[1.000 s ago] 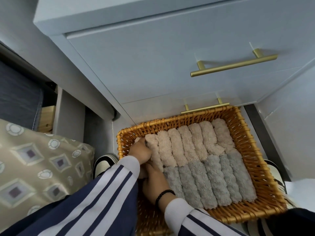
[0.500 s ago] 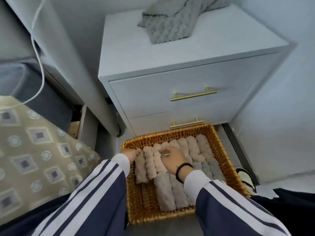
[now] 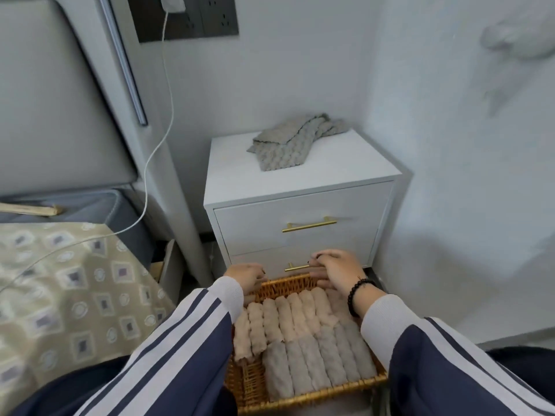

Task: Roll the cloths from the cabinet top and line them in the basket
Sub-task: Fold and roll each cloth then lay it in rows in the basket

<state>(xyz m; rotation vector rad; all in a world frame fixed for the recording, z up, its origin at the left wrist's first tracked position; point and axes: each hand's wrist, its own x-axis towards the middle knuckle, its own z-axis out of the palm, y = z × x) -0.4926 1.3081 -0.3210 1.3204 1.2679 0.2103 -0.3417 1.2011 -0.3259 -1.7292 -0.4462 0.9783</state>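
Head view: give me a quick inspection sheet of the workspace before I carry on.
Surface: white cabinet top, with two drawers below it.
Job's things: grey cloths lie unrolled on the cabinet top; the basket holds a far row of beige rolls and a near row of grey rolls, with a gap at its near left corner.
Clutter: nothing seen.
Hands: left hand and right hand over the basket's far rim, holding nothing; fingers loosely curled.
Cables: white cable hangs from a wall plug to the bed.
Surroundings: patterned bedding on the left, wall on the right.
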